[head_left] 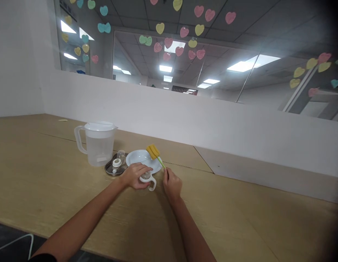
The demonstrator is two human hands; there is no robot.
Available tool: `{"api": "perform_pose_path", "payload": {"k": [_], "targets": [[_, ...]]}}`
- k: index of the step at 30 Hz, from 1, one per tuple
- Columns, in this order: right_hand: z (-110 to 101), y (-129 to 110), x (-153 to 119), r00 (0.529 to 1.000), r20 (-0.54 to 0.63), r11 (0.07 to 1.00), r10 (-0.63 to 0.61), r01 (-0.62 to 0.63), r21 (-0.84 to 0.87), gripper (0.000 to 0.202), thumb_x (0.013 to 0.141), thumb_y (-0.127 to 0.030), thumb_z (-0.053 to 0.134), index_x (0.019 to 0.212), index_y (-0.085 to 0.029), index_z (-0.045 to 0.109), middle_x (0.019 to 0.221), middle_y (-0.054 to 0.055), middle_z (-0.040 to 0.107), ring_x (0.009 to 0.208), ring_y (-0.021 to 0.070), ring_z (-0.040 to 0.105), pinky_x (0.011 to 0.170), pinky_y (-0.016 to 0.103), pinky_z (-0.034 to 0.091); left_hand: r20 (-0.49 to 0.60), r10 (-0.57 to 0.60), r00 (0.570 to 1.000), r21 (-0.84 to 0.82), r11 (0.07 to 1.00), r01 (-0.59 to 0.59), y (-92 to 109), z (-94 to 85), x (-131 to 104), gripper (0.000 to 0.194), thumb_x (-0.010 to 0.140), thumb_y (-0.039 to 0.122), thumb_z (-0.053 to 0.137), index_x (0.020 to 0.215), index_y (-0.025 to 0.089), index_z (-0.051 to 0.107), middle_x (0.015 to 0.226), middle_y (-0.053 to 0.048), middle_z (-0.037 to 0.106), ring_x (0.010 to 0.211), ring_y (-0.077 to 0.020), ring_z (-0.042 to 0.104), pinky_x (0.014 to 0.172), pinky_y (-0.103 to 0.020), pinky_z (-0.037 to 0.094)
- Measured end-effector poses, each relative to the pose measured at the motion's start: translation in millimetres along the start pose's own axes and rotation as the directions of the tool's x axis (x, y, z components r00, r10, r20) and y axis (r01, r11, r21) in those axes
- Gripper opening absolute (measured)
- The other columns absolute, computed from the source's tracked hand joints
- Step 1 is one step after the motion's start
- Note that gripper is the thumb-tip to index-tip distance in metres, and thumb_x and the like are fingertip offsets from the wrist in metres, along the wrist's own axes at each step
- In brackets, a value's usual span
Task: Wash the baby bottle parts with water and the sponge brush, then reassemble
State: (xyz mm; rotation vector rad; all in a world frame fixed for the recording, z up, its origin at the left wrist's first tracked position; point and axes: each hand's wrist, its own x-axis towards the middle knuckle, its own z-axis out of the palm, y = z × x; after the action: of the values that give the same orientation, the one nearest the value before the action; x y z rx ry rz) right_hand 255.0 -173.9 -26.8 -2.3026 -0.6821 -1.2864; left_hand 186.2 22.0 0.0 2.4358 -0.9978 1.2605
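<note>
Pitcher [100, 151], translucent, lidded: left of centre in the frame, handle to the left; it stood on the wooden table [239, 222], clear of both hands.
Metal tray [110, 172], small: just right of the pitcher's base; it held a white ring [116, 162], a clear cap [121, 155] and a tiny white piece, presumably to keep loose parts together.
White bowl [134, 155]: centre of the frame, beside the tray, apparently within easy reach.
Left hand [136, 176]: curled around a clear bottle [146, 176] with a white handle, just below the bowl in the frame, seemingly to steady it.
Sponge brush [153, 151], yellow head, green stem: head over the bowl's right rim; contact could not be told.
Right hand [173, 185]: right of centre, clenched on the stem's lower end, which likely kept the fingers off the sponge.
</note>
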Motion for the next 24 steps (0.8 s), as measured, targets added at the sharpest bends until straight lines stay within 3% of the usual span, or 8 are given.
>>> {"api": "perform_pose_path", "payload": {"k": [4,7,9,13,16,18,20,24], "targets": [[0.2,-0.3,0.2,1.0,0.005,1.0,0.024,-0.024,0.008,0.047,0.096,-0.036,0.026,0.082,-0.016,0.066,0.057,0.003,0.063,0.046,0.0111,0.053,0.049,0.024,0.024,-0.121,-0.08,0.989,-0.056,0.996,0.074,10.0,5.0,5.5,0.052,0.071,0.042,0.064,0.113,0.016,0.052,0.091,-0.01,0.065,0.083,-0.0214,0.061,0.077,-0.035,0.049],[-0.5,-0.7,0.8,0.998,-0.014,0.998,0.062,-0.062,0.032,0.047,0.096,-0.037,0.026,0.081,-0.016,0.065,0.057,0.003,0.063,0.046,0.0111,0.052,0.048,0.024,0.024,-0.29,-0.164,0.943,-0.12,0.984,0.134,19.5,0.9,13.2,0.058,0.066,0.042,0.07,0.114,0.016,0.05,0.095,-0.01,0.064,0.088,-0.0219,0.06,0.079,-0.036,0.049],[-1.6,-1.1,1.2,0.995,-0.039,0.994,0.096,-0.094,0.061,0.047,0.096,-0.036,0.026,0.083,-0.016,0.065,0.059,0.003,0.064,0.047,0.0115,0.053,0.048,0.024,0.026,-0.408,-0.267,0.873,-0.156,0.963,0.222,24.8,-5.2,19.2,0.06,0.065,0.042,0.072,0.114,0.017,0.049,0.095,-0.009,0.063,0.088,-0.0215,0.06,0.079,-0.036,0.049],[-5.4,-3.5,2.3,0.987,-0.122,0.983,0.105,-0.084,0.165,0.041,0.096,-0.033,0.027,0.092,-0.014,0.063,0.064,0.004,0.065,0.052,0.0121,0.056,0.051,0.022,0.032,-0.592,-0.441,0.675,-0.186,0.889,0.418,25.6,-17.7,29.5,0.057,0.065,0.04,0.073,0.112,0.017,0.052,0.096,-0.007,0.061,0.088,-0.0203,0.059,0.079,-0.034,0.048],[-9.9,-7.0,3.3,0.981,-0.186,0.971,0.051,-0.005,0.241,0.036,0.095,-0.028,0.03,0.093,-0.012,0.062,0.063,0.003,0.063,0.049,0.0104,0.054,0.051,0.02,0.035,-0.668,-0.444,0.597,-0.094,0.846,0.524,13.5,-20.5,29.7,0.051,0.067,0.042,0.072,0.108,0.017,0.056,0.097,-0.008,0.061,0.09,-0.0212,0.057,0.081,-0.035,0.046],[-13.3,-9.9,4.2,0.978,-0.21,0.959,-0.007,0.066,0.275,0.033,0.094,-0.025,0.034,0.092,-0.011,0.063,0.059,0.002,0.06,0.046,0.0089,0.051,0.049,0.019,0.036,-0.679,-0.417,0.605,0.002,0.822,0.569,1.4,-18.8,24.5,0.049,0.068,0.044,0.071,0.107,0.017,0.058,0.097,-0.008,0.061,0.091,-0.0224,0.055,0.082,-0.036,0.044],[-16.2,-12.7,5.1,0.972,-0.221,0.942,-0.079,0.146,0.303,0.029,0.091,-0.023,0.038,0.088,-0.011,0.064,0.058,0.002,0.06,0.044,0.008,0.049,0.049,0.019,0.036,-0.656,-0.402,0.639,0.092,0.797,0.597,-10.5,-16.2,16.5,0.049,0.069,0.043,0.07,0.11,0.017,0.058,0.098,-0.009,0.06,0.091,-0.0235,0.054,0.082,-0.037,0.042],[-17.4,-16.4,5.6,0.95,-0.191,0.897,-0.249,0.301,0.325,0.025,0.087,-0.021,0.044,0.08,-0.013,0.067,0.058,0.003,0.063,0.047,0.0081,0.053,0.05,0.019,0.037,-0.584,-0.44,0.683,0.206,0.733,0.648,-26.0,-14.5,1.1,0.044,0.076,0.031,0.061,0.117,0.017,0.056,0.094,-0.009,0.06,0.087,-0.0246,0.052,0.078,-0.036,0.038]]}}
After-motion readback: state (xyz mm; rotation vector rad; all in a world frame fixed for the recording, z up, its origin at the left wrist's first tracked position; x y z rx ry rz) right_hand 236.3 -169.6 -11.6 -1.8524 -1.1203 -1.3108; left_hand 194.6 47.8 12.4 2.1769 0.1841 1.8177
